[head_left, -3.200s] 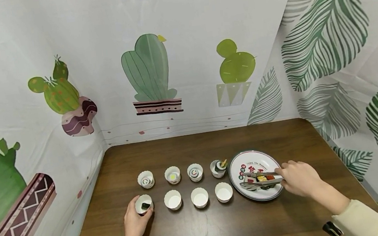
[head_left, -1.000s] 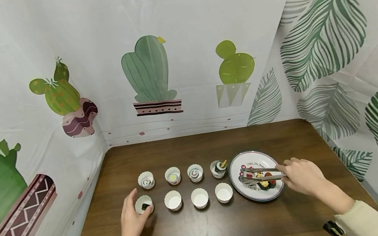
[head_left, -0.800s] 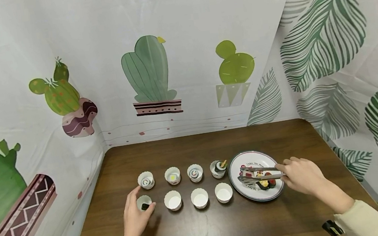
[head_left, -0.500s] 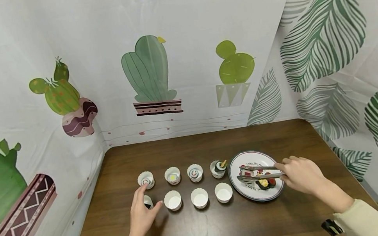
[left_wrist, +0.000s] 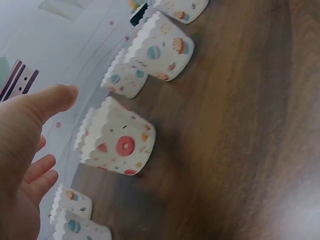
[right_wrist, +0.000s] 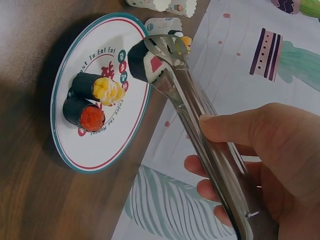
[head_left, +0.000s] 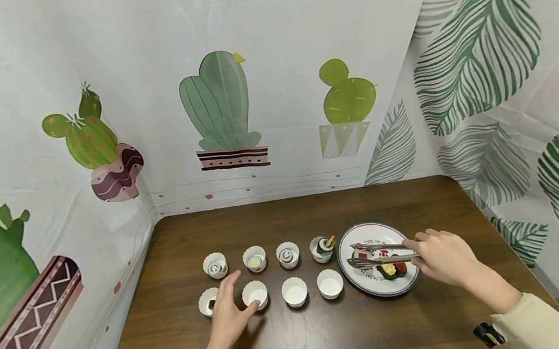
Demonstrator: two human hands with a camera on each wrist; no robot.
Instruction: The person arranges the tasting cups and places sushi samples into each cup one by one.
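Observation:
My left hand (head_left: 227, 315) reaches with spread fingers beside a white scalloped paper cup (head_left: 254, 294), second from the left in the front row. In the left wrist view, a gap shows between my thumb and the nearest cup (left_wrist: 120, 142). A black-wrapped piece (head_left: 212, 304) sits in the front-left cup. My right hand (head_left: 441, 255) grips metal tongs (right_wrist: 227, 172) over the plate (head_left: 386, 234). The right wrist view has a pink-centred sushi roll (right_wrist: 137, 61) at the tongs' tips. A yellow-topped roll (right_wrist: 102, 89) and an orange-topped roll (right_wrist: 85, 115) lie together on the plate.
Behind, a row of cups holds sushi: the back-left cup (head_left: 215, 265), two more, and one (head_left: 322, 249) with a roll sticking out. Two more front cups (head_left: 294, 292) stand near the plate. A patterned cloth (head_left: 280, 98) hangs behind the brown table (head_left: 362, 333).
My left hand has let go of the front-left cup and moved right to the second cup. The tongs have shifted left on the plate, off the yellow and orange rolls.

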